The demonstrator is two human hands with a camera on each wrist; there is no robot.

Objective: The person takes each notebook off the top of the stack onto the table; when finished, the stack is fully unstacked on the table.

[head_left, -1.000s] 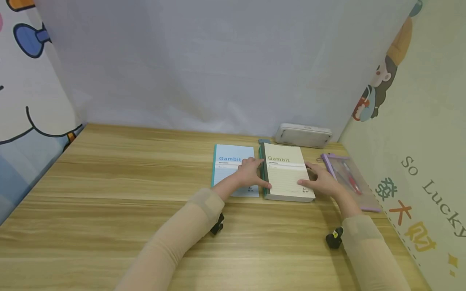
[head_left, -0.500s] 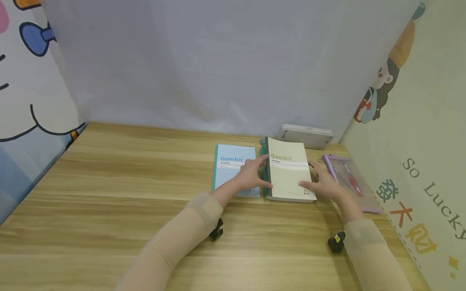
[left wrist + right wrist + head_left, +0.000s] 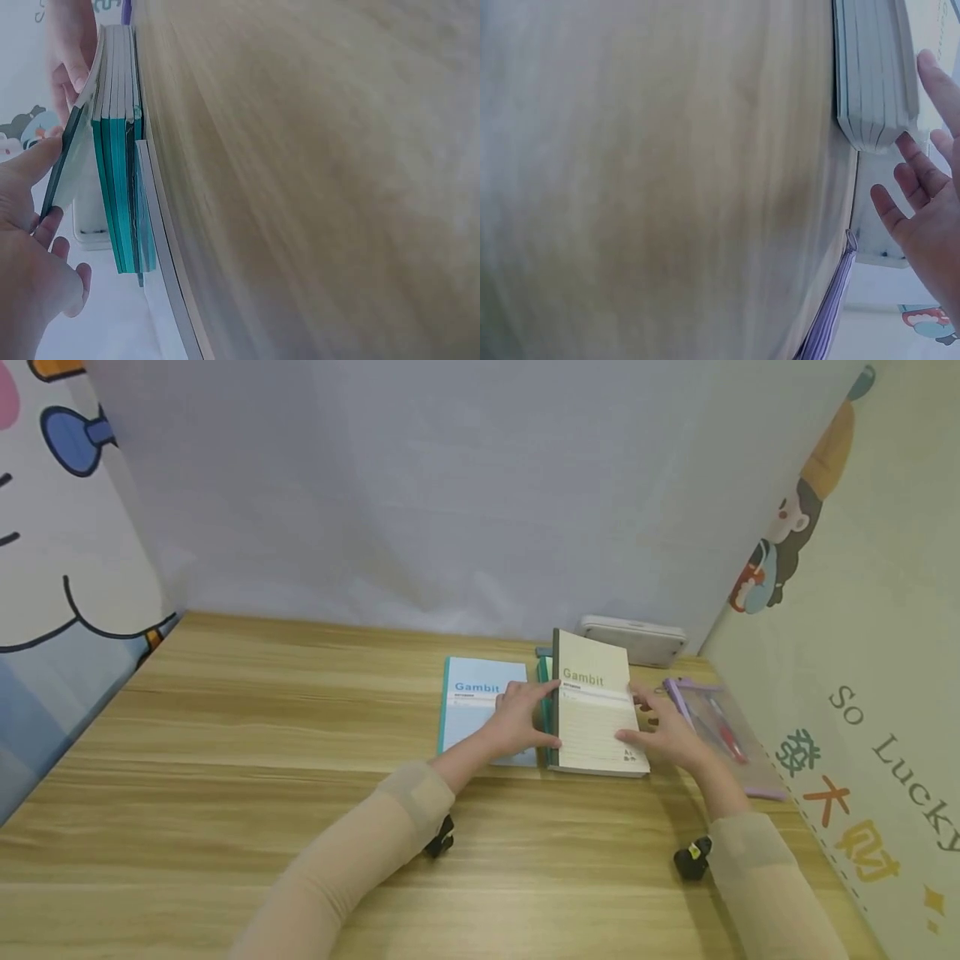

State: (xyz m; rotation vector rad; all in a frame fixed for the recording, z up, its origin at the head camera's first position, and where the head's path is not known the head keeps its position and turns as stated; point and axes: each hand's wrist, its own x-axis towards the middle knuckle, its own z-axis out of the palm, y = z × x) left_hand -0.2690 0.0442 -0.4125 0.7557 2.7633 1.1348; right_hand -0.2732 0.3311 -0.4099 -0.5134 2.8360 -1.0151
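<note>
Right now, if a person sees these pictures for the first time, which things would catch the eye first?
Most striking is the cream Gambit notebook at the right of the wooden desk, its far end tilted up off a stack of teal-spined notebooks between the left hand and the right hand. A blue Gambit notebook lies flat just left of it. A purple zip pouch lies to the right, by the wall.

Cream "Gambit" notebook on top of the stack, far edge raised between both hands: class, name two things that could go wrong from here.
1. The cream "Gambit" notebook is held only at its side edges by the left hand and right hand, so it might slip back down.
2. The teal notebooks beneath could shift sideways onto the flat blue "Gambit" notebook lying alongside.
</note>
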